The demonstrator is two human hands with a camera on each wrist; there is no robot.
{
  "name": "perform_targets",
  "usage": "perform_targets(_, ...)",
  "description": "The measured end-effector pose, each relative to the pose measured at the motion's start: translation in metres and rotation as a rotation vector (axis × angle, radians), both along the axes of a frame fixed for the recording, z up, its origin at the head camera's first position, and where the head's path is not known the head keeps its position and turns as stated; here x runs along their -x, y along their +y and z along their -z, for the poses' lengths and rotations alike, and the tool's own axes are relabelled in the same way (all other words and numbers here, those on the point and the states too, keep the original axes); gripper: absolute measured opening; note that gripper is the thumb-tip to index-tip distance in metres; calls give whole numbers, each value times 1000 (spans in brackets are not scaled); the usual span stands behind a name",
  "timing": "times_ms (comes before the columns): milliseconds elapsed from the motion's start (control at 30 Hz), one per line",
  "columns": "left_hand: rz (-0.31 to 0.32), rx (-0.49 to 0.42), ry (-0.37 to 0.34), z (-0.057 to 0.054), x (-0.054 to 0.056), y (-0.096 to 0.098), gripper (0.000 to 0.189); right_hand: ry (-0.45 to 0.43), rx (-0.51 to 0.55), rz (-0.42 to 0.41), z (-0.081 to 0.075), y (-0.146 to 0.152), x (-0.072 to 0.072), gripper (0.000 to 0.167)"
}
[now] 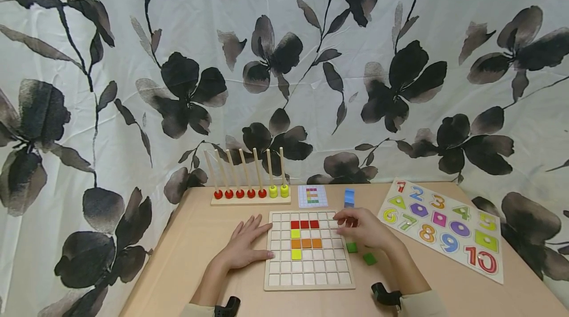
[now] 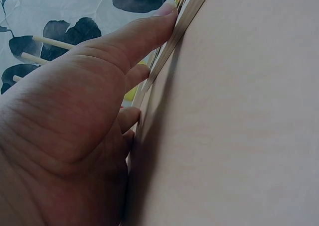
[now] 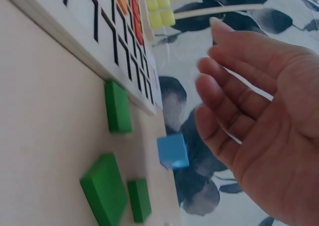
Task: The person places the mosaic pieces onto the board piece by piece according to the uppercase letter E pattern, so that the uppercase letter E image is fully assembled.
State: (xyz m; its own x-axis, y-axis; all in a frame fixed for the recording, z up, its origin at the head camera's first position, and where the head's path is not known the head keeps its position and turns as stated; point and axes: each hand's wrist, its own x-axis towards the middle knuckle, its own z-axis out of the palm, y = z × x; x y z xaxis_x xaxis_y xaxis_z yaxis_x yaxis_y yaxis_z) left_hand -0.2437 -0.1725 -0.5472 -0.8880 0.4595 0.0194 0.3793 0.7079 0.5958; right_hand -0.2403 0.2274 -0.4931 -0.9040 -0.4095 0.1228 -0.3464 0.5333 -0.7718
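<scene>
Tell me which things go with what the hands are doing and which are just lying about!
Probably in use:
- board, touched by the left hand
- red tiles, yellow tiles, orange tiles on it
- green tiles beside it
- card with a coloured pattern

Probably just lying about:
- bead rack
- number sheet
- blue block, though that's hard to tell
</scene>
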Motion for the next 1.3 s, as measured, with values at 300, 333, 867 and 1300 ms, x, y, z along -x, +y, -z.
perform_targets(300,-5,-7,-1,1,0,1,84,-66,-17,-80,2,26,3,31)
perform_targets(333,-6,-6,0,1,0,1,84,-71,-20,-83,3,28,3,31)
perform_targets(867,-5,-5,3,3,0,0,84,-219,-83,-152,20,33,6,23)
perform_targets(1300,-11,-2,7,1,0,1,84,-216,-164,-100,19,25,2,16)
